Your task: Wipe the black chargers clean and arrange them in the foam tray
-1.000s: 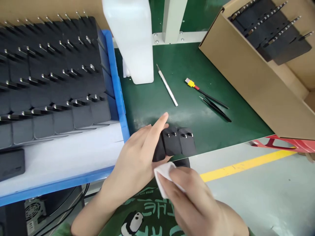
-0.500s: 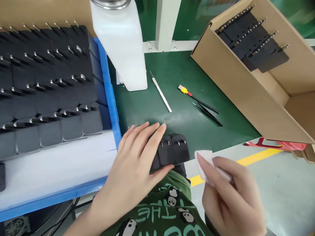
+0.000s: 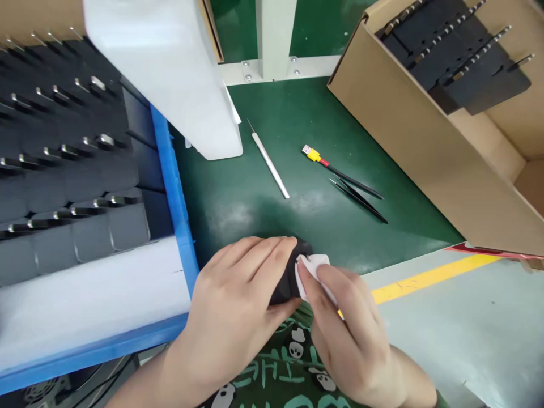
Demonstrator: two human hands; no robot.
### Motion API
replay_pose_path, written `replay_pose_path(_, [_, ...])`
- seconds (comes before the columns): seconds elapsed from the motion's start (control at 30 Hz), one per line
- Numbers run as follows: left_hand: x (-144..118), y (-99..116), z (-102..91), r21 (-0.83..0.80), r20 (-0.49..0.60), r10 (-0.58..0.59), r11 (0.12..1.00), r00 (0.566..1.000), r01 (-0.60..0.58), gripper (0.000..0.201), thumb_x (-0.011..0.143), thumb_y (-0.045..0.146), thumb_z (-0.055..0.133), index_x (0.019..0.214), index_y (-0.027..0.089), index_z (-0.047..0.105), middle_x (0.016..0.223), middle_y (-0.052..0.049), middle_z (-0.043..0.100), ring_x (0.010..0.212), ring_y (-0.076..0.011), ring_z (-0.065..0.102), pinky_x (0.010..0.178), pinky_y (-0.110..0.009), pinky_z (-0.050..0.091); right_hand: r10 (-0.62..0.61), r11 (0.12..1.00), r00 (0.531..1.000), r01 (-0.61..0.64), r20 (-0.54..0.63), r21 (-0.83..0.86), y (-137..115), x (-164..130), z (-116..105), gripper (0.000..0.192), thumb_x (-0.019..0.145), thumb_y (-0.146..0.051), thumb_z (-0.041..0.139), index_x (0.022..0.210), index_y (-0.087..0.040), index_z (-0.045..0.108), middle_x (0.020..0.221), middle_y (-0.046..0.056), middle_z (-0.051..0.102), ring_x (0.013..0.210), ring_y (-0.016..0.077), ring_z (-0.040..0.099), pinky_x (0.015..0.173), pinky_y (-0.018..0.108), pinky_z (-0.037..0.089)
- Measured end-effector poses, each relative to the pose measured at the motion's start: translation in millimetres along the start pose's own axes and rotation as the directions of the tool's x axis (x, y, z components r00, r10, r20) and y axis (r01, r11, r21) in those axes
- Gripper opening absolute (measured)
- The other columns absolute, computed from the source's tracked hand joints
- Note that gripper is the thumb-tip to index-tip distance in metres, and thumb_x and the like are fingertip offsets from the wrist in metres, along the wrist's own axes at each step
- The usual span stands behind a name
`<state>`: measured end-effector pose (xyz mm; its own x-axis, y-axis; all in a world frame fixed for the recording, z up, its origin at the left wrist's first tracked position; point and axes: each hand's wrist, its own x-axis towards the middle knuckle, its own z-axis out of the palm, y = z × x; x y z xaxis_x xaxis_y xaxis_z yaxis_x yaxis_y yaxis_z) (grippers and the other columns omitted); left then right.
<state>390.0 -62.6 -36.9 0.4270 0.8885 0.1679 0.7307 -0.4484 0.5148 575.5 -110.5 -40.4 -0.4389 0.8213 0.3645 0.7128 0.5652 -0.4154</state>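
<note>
Your left hand point(image 3: 238, 283) has some boxy black plastic chargers point(image 3: 285, 288) gripped by the surface's near edge; your right hand point(image 3: 355, 328) is pinching a folded white cloth point(image 3: 317, 262) against them.

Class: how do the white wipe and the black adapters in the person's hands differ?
Colour: the wipe is white, the adapters black.
Look: the wipe seems thin and folded, the adapters solid.
Hold: the right hand pinches the wipe; the left hand clasps the adapters.
Shared: both are partly covered.
</note>
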Motion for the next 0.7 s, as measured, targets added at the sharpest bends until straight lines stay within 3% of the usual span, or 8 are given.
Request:
replay_pose_path(0.17, [0.4, -1.6, -0.1, 0.011, 0.006, 0.000, 1.000, 1.000, 0.000, 0.036, 0.090, 0.027, 0.068, 0.123, 0.016, 0.058, 0.114, -0.008, 0.074, 0.097, -0.0261, 0.070, 0.084, -0.040, 0.055, 0.022, 0.999, 1.000, -0.022, 0.010, 0.036, 4.4, -1.9, 7.7, 0.050, 0.086, 0.006, 0.043, 0.135, 0.007, 0.054, 0.114, 0.021, 0.057, 0.101, 0.0274, 0.059, 0.083, 0.040, 0.056])
replay_pose_path(0.3, [-0.7, -2.5, -0.6, 0.046, -0.010, 0.018, 0.999, 1.000, -0.018, 0.038, 0.090, 0.030, 0.068, 0.124, 0.016, 0.058, 0.113, -0.009, 0.074, 0.096, -0.0271, 0.070, 0.082, -0.040, 0.055, 0.034, 0.996, 0.997, -0.028, -0.066, 0.084, 6.4, -7.7, 11.1, 0.052, 0.086, 0.006, 0.041, 0.136, 0.005, 0.053, 0.114, 0.019, 0.057, 0.102, 0.0263, 0.058, 0.088, 0.041, 0.055])
replay_pose_path(0.4, [-0.6, -2.2, -0.4, 0.054, -0.027, 0.012, 0.999, 1.000, -0.010, 0.036, 0.089, 0.029, 0.068, 0.122, 0.016, 0.059, 0.111, -0.008, 0.074, 0.096, -0.0263, 0.069, 0.082, -0.039, 0.054, 0.045, 0.962, 0.999, -0.038, -0.020, 0.272, 12.3, -14.0, 5.4, 0.047, 0.086, 0.006, 0.042, 0.130, -0.002, 0.060, 0.112, 0.015, 0.060, 0.100, 0.0216, 0.059, 0.085, 0.034, 0.057])
replay_pose_path(0.47, [0.0, -2.0, 0.8, 0.056, -0.038, 0.013, 0.998, 0.999, -0.011, 0.035, 0.089, 0.028, 0.069, 0.121, 0.016, 0.059, 0.110, -0.008, 0.074, 0.096, -0.0257, 0.069, 0.083, -0.038, 0.054, 0.108, 0.891, 0.994, -0.100, 0.006, 0.444, 21.1, -13.1, 1.5, 0.045, 0.085, 0.007, 0.041, 0.118, -0.011, 0.067, 0.107, 0.010, 0.061, 0.094, 0.0163, 0.061, 0.078, 0.027, 0.058])
replay_pose_path(0.57, [0.9, -1.6, 3.3, 0.065, -0.054, 0.003, 0.998, 0.999, 0.001, 0.036, 0.088, 0.032, 0.072, 0.118, 0.017, 0.061, 0.109, -0.007, 0.074, 0.097, -0.0244, 0.069, 0.088, -0.037, 0.053, 0.261, 0.812, 0.961, -0.168, -0.091, 0.559, 38.5, 1.4, 4.7, 0.050, 0.085, 0.008, 0.040, 0.112, -0.021, 0.071, 0.101, 0.004, 0.060, 0.088, 0.0109, 0.061, 0.071, 0.023, 0.054])
replay_pose_path(0.7, [1.1, -0.1, 4.7, 0.074, -0.062, -0.018, 0.997, 0.998, 0.022, 0.036, 0.088, 0.037, 0.073, 0.117, 0.020, 0.062, 0.108, -0.006, 0.075, 0.097, -0.0238, 0.070, 0.088, -0.036, 0.054, 0.206, 0.834, 0.950, -0.045, -0.235, 0.550, 47.3, 19.8, 23.8, 0.052, 0.089, 0.007, 0.041, 0.119, -0.023, 0.071, 0.100, 0.004, 0.061, 0.088, 0.0107, 0.062, 0.071, 0.024, 0.054])
